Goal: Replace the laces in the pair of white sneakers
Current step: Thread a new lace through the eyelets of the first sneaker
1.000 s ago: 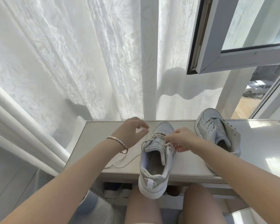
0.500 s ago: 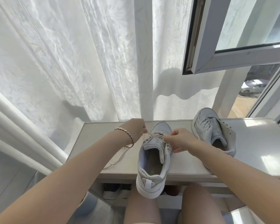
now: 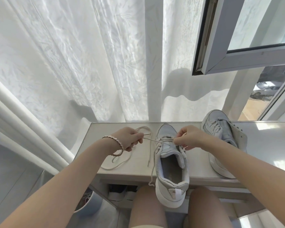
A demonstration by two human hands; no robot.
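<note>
near sneaker (image 3: 170, 171) sits heel-out over the front edge of the counter (image 3: 268, 150), toe toward the curtain (image 3: 72, 63). second sneaker (image 3: 220, 139) lies tilted to the right of it, laces in.

left hand (image 3: 129, 139): fingers curled round the lace (image 3: 152, 140). right hand (image 3: 190, 139): fingers pinching the crossings at the top of the near sneaker, steadying them.

change: a second ago the left hand was open and short of the shoe. half a second ago it closed on the lace at the eyelets. now it is drawn out to the left, and the lace runs taut from fist to shoe. more slack lies looped on the counter by the left wrist than before. one end hangs off the front edge.

reading: the lace is travelling through an eyelet row. probably the old one coming out, though it could be a new one going in; can't tell from here. second sneaker looks not yet started.
</note>
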